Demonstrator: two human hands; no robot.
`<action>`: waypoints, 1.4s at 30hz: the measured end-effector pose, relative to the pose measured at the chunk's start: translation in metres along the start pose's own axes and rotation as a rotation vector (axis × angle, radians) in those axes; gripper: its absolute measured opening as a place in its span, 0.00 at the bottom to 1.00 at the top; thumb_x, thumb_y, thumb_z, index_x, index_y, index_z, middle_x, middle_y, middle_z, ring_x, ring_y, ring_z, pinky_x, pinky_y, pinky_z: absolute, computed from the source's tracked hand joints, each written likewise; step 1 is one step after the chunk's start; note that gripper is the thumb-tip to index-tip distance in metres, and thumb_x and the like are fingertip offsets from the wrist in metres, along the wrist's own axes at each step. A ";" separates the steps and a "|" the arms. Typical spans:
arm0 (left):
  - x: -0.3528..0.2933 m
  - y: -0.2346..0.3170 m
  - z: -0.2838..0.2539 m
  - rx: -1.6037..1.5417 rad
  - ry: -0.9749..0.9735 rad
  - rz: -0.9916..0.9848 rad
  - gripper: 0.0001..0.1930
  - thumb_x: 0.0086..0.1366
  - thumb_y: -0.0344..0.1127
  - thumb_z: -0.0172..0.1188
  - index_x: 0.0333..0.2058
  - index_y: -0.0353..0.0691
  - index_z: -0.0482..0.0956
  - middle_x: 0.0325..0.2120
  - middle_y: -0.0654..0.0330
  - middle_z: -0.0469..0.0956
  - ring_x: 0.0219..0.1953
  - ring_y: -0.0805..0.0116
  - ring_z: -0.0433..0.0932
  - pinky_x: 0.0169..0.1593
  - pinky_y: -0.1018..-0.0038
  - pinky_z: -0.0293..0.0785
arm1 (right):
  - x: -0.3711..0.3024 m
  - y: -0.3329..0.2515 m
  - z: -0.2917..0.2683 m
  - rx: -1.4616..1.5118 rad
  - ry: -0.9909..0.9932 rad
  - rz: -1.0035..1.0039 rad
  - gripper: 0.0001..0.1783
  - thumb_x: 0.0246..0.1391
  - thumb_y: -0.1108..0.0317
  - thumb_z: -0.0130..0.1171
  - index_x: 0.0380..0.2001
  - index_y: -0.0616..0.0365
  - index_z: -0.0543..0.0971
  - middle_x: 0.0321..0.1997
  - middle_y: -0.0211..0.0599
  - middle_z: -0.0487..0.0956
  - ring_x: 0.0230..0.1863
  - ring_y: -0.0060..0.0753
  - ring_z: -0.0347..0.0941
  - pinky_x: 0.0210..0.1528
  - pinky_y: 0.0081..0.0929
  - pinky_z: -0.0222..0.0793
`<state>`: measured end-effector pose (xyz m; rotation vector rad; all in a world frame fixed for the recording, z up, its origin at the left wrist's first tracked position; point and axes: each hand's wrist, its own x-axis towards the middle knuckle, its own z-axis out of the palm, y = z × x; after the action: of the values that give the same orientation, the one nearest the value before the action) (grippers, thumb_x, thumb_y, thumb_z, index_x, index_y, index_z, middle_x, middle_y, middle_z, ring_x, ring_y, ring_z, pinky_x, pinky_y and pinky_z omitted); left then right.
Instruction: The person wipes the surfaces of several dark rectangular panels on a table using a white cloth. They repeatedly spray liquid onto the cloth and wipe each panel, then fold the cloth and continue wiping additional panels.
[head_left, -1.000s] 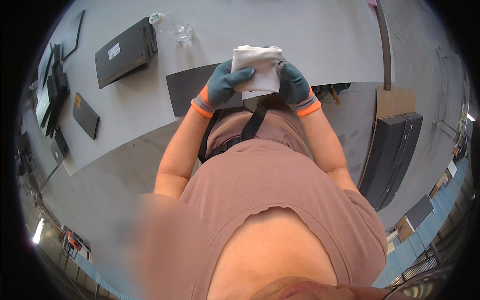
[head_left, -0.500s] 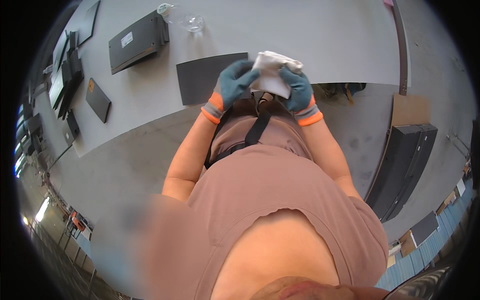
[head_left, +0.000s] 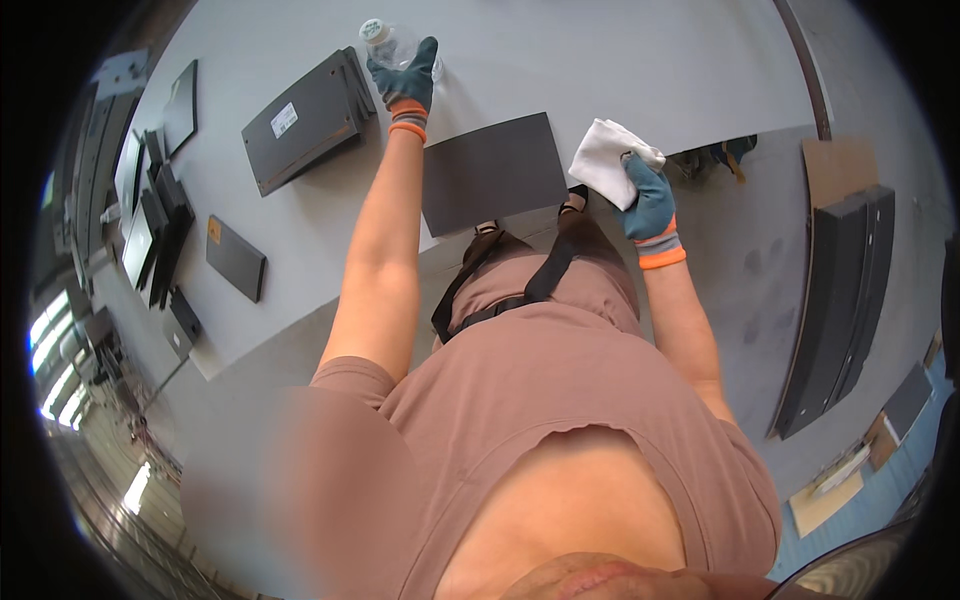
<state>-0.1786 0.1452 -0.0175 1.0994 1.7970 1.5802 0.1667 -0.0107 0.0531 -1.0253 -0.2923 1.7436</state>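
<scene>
Now clasping the clear bottle [head_left: 395, 49] with the left hand [head_left: 406, 86] over the grey table [head_left: 610, 60], beside the stacked panels [head_left: 305, 130]; gripping the white cloth [head_left: 606, 160] in the right hand [head_left: 651, 202]; apparently mid-pickup, calling for a gentle, steady squeeze.

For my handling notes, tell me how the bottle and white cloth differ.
The bottle is clear; the white cloth is opaque. The bottle is rounded and capped; the white cloth is folded. The left hand grips the bottle; the right hand holds the white cloth. Both are in gloved hands.
</scene>
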 end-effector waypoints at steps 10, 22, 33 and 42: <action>-0.055 0.092 -0.083 -0.058 -1.056 -0.185 0.23 0.63 0.36 0.73 0.53 0.34 0.77 0.41 0.60 0.82 0.46 0.70 0.80 0.53 0.70 0.79 | -0.018 0.080 0.019 0.089 0.150 -0.134 0.20 0.68 0.68 0.58 0.60 0.59 0.76 0.57 0.38 0.80 0.57 0.37 0.80 0.59 0.37 0.80; -0.115 0.090 -0.126 -0.038 -1.624 -1.030 0.24 0.70 0.53 0.63 0.47 0.33 0.83 0.34 0.57 0.85 0.34 0.70 0.84 0.40 0.71 0.81 | -0.031 0.114 0.047 0.245 -0.110 -0.037 0.21 0.69 0.66 0.56 0.61 0.60 0.74 0.58 0.36 0.78 0.58 0.32 0.75 0.63 0.34 0.74; -0.124 0.111 -0.122 -0.187 -1.397 -1.525 0.22 0.72 0.51 0.60 0.50 0.37 0.80 0.35 0.49 0.86 0.30 0.60 0.87 0.35 0.65 0.88 | -0.046 0.132 0.029 0.334 -0.189 0.011 0.20 0.71 0.68 0.52 0.62 0.63 0.74 0.60 0.38 0.78 0.61 0.34 0.75 0.65 0.35 0.74; -0.137 0.111 -0.118 -0.060 -1.491 -1.359 0.21 0.73 0.51 0.60 0.47 0.36 0.82 0.32 0.57 0.85 0.29 0.69 0.85 0.33 0.73 0.84 | -0.051 0.121 0.040 0.129 -0.240 -0.070 0.26 0.72 0.64 0.51 0.67 0.64 0.69 0.66 0.41 0.75 0.65 0.34 0.72 0.69 0.34 0.68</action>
<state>-0.1716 -0.0350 0.0947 0.4063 0.8522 -0.1453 0.0624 -0.0953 0.0267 -0.7055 -0.3571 1.7992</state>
